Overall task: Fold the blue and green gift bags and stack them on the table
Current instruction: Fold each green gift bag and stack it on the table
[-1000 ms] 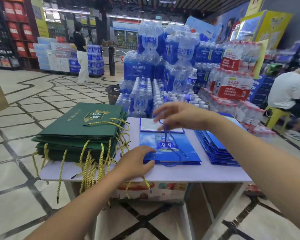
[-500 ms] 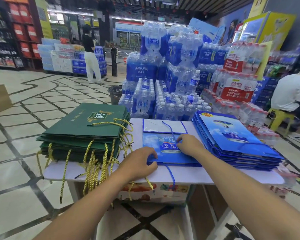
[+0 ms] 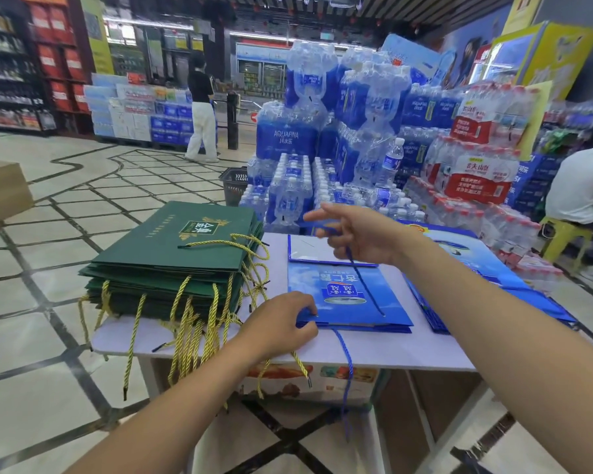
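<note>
on the pale table [image 3: 391, 350], left fingers [image 3: 305, 311] pinch the glossy blue bag [image 3: 350, 299], right fingers [image 3: 326, 213] its twisted cord [image 3: 363, 285].

Flat blue paper gift bag [image 3: 346, 299]: glossy, smooth. Stacked dark green paper gift bags [image 3: 172, 254]: matt. Gold twisted-cord handles [image 3: 185, 336], blue twisted-cord handle [image 3: 366, 284]. White tabletop [image 3: 408, 350]: smooth, matt.

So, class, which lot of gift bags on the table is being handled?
The single blue bag in the middle, between green stack and blue stack: the left hand pinches its corner, the right hand holds its cord.
</note>
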